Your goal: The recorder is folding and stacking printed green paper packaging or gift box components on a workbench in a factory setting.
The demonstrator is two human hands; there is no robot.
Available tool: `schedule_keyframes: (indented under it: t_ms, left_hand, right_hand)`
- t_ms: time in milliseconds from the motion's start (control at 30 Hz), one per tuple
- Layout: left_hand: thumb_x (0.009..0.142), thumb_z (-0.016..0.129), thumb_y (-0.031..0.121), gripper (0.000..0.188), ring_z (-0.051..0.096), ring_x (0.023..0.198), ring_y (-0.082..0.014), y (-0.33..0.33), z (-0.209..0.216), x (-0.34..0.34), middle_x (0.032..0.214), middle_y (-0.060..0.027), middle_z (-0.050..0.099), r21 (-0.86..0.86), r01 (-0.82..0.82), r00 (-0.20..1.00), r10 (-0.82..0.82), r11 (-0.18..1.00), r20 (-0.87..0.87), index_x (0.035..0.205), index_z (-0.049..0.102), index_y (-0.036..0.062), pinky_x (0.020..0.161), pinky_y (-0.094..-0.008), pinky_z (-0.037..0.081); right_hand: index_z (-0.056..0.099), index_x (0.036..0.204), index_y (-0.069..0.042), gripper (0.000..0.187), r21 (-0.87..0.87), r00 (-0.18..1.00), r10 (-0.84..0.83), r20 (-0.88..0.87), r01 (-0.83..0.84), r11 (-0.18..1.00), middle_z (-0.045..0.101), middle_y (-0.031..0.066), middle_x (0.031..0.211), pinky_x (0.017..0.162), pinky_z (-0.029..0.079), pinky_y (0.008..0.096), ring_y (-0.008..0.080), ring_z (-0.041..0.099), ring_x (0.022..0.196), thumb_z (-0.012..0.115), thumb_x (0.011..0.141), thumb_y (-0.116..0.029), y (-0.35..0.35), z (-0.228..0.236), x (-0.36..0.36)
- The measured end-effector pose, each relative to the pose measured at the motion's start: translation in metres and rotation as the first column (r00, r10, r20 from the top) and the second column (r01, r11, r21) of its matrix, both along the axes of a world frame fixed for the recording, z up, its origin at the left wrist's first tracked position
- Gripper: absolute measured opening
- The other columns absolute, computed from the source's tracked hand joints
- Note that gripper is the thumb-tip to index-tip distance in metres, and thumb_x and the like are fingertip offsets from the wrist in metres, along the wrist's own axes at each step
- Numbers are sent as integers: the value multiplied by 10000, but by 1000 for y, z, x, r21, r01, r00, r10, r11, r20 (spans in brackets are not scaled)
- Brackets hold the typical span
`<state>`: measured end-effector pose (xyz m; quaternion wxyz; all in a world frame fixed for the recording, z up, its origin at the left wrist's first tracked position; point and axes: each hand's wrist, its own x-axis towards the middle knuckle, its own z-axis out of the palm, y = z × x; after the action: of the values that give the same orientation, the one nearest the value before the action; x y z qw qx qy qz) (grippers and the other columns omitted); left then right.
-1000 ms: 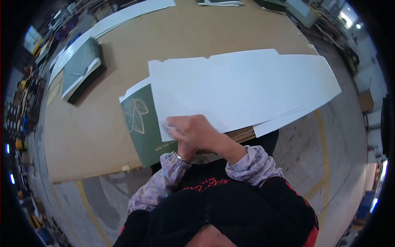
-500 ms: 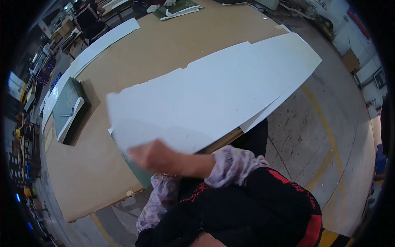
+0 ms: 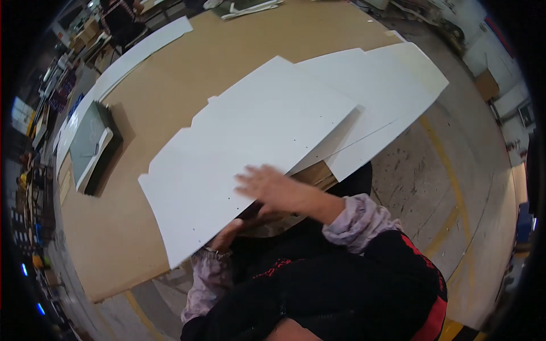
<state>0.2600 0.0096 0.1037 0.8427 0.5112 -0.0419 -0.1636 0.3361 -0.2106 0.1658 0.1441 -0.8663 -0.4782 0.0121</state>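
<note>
White sheet is what both hands are at, lying slantwise on the near side of a big brown table, easily the largest thing around. It runs from low on the left up past the middle, with a notched far edge and a straighter near edge facing the person. Its right end overlaps a second white sheet that reaches further right, and there's a shadow along the overlap. Up the table's left side there's a long white strip, and closer in sits a dark green stack with some white showing, well apart from the hands.

OK, the grip. Right hand is over the sheet's near edge, roughly halfway along, fingers stretched out and pointing left above the white surface, so it's not clamped. Bit blurry, so I can't say if it's actually touching. Left hand is at that same edge, lower and further left, partly tucked out of sight; can't tell if it's pinching the sheet or just under it.

Smallest stuff: a little greyish piece on top of the green stack, plus tiny dark dots scattered near the sheet's near edge.
</note>
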Motion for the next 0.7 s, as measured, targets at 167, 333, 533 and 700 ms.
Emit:
schedule_keyframes:
  t_ms: [167, 333, 533, 700]
  left_hand:
    - [986, 434, 216, 434, 500, 1224, -336, 2, 15, -12, 1327, -150, 510, -62, -558, 782, 499, 827, -373, 1363, 389, 5, 995, -538, 449]
    - [959, 436, 149, 391, 551, 1156, -334, 15, 31, -22, 1273, -184, 531, 82, -681, 658, 656, 728, -369, 1294, 427, -53, 933, -489, 508]
    - [935, 478, 150, 342, 624, 1011, -299, 48, 19, -33, 1140, -171, 591, 212, -695, 572, 707, 687, -415, 1208, 491, -56, 766, -432, 589]
    - [930, 566, 174, 279, 665, 820, -212, 53, 33, -47, 948, -130, 646, 283, -197, 852, 307, 939, -423, 1077, 574, -62, 711, -353, 587]
  right_hand:
    - [592, 1173, -67, 366, 138, 997, -72, 14, 69, 988, 621, 82, 1192, 938, 457, 391, 266, 580, 1124, 597, 811, -120, -33, -48, 24]
    - [640, 1072, -51, 270, 329, 981, -116, 157, 59, 943, 644, 99, 1099, 865, 484, 376, 271, 616, 1020, 569, 812, -43, -33, -29, 20]
    - [650, 1027, -84, 250, 362, 977, -157, 142, 96, 927, 632, 53, 1004, 840, 471, 365, 255, 602, 969, 618, 780, -61, -38, -58, 17]
    - [662, 947, -90, 161, 350, 990, -136, 27, 118, 929, 626, 42, 929, 770, 476, 350, 248, 595, 881, 665, 792, -132, -31, -71, 18]
